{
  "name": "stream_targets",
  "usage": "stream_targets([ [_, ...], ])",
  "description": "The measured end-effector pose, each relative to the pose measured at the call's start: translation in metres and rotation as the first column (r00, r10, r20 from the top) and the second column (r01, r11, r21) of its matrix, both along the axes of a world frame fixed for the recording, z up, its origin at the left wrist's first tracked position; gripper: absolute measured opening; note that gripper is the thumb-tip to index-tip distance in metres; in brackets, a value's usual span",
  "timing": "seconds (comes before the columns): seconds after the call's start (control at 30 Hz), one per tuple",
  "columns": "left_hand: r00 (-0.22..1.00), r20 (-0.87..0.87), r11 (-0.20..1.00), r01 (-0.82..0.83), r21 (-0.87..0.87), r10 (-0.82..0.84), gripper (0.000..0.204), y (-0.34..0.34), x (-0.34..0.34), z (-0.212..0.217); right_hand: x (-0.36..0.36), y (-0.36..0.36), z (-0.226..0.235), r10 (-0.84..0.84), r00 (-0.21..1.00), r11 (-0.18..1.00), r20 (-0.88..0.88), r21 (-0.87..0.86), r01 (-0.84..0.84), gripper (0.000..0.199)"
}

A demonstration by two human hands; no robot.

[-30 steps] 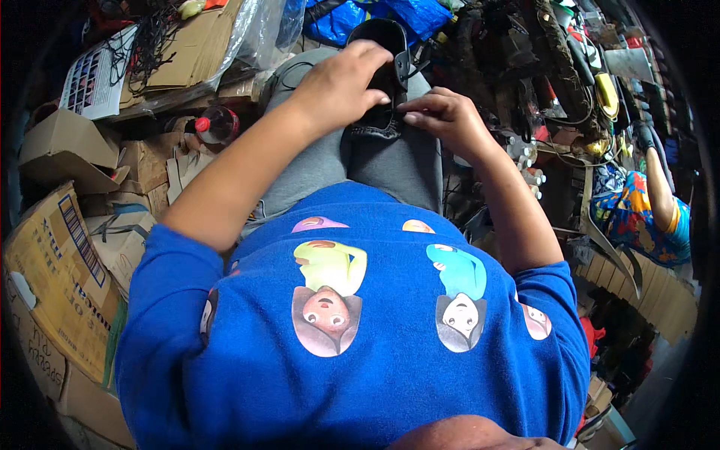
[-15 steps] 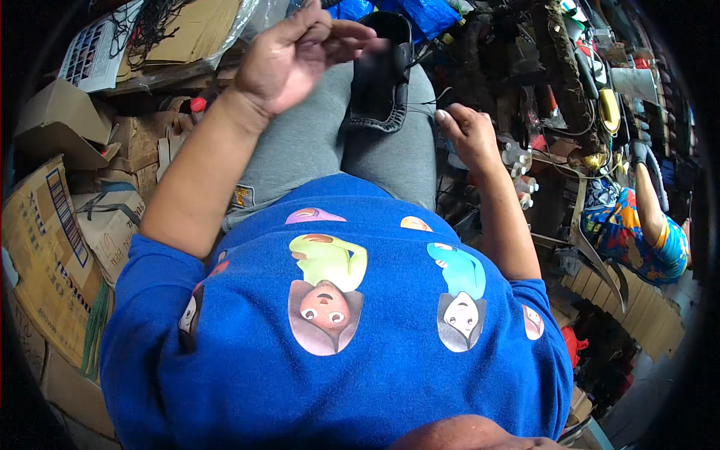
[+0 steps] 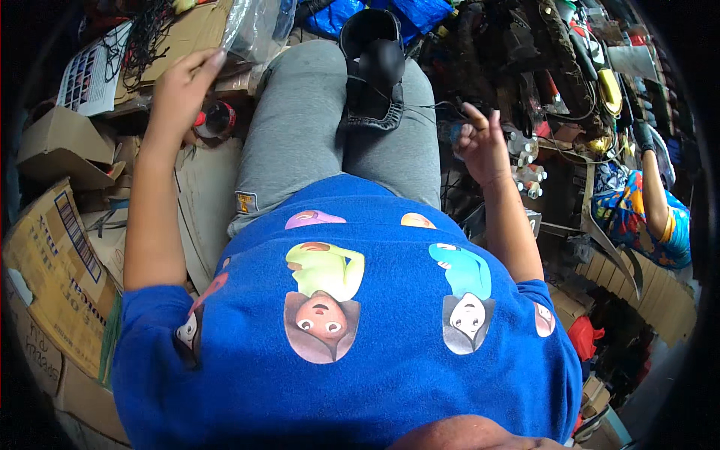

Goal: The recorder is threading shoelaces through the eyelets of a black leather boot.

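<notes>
My left hand [image 3: 181,90], in upper left of the frame, has fingers close together; my right hand [image 3: 481,148], right of centre, is half curled near a thread [image 3: 421,106]. Whether they hold anything, I cannot tell. At upper centre, the black shoe [image 3: 366,103] lies on my thighs [image 3: 292,112], long axis nearly vertical, stitched end pointing down.

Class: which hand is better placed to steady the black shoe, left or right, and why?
Probably the right hand: it is nearer the shoe, and a thin thread runs toward it. The left hand is farther off, out past the left knee.
</notes>
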State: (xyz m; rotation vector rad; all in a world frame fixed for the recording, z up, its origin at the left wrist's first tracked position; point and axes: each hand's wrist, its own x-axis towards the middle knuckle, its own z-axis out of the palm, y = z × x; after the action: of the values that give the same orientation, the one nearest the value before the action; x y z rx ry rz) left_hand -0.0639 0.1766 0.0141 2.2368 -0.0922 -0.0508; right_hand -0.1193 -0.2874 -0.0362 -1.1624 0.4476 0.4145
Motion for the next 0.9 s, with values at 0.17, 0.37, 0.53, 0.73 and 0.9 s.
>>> stream_targets([
  [0.17,0.795,-0.286,0.638,0.158,-0.754,-0.535,0.119,-0.081,-0.071,0.091,0.011,0.003,0.002,-0.064,0.997,0.992,-0.031,-0.11,0.06,0.054],
  [0.37,0.233,-0.151,0.2,0.202,-0.959,-0.961,0.141,-0.13,-0.087,0.143,0.01,0.016,-0.002,0.014,1.0,0.982,0.003,-0.189,-0.013,0.048],
  [0.53,0.29,0.237,-0.03,0.573,-0.819,-0.927,0.114,-0.132,-0.094,0.135,-0.004,0.013,-0.002,0.001,0.999,0.986,-0.044,-0.167,-0.008,0.045],
  [0.73,0.31,0.231,-0.088,0.414,-0.906,-0.922,0.11,-0.139,-0.093,0.163,-0.001,0.001,-0.005,-0.082,0.996,0.939,-0.044,-0.338,0.063,0.045],
  [0.9,0.407,0.529,-0.041,0.763,-0.645,-0.745,0.111,-0.135,-0.094,0.129,0.023,0.016,0.019,0.046,0.97,0.831,0.24,-0.549,0.096,0.043],
])
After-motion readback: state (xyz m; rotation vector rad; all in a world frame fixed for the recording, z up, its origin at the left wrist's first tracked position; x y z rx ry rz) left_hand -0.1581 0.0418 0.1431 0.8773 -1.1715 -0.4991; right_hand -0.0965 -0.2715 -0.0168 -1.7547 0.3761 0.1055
